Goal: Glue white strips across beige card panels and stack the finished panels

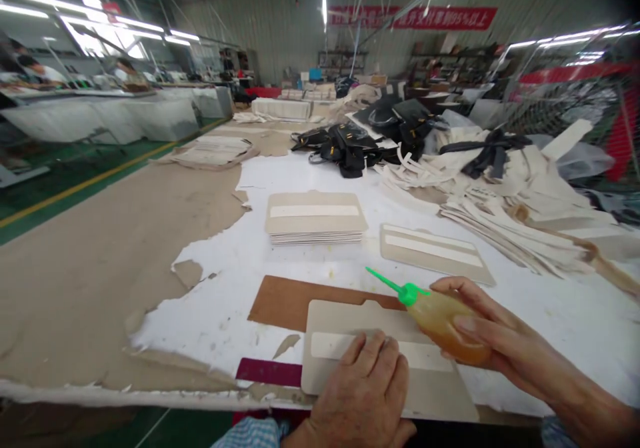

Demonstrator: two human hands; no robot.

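My right hand (480, 328) is wrapped round a glue bottle (440, 321), a soft squeeze bottle with amber liquid inside. Its long green nozzle (407, 293) points up and to the left, above the table. Under my left hand (367, 388) lies a beige panel (320, 378) with rounded corners and a small tab on its far edge. The fingers of that hand rest flat on the white strip (325, 346) that runs across the panel. Part of the strip and panel is hidden by my hands. A brown piece (285, 300) lies partly beneath the panel's far side.
Farther in stands a stack of similar panels (316, 225), with a single panel (435, 251) to its right. Black bag pieces (350, 145) and loose pale strips (510, 228) are heaped behind. A maroon piece (269, 372) lies by the table's front edge.
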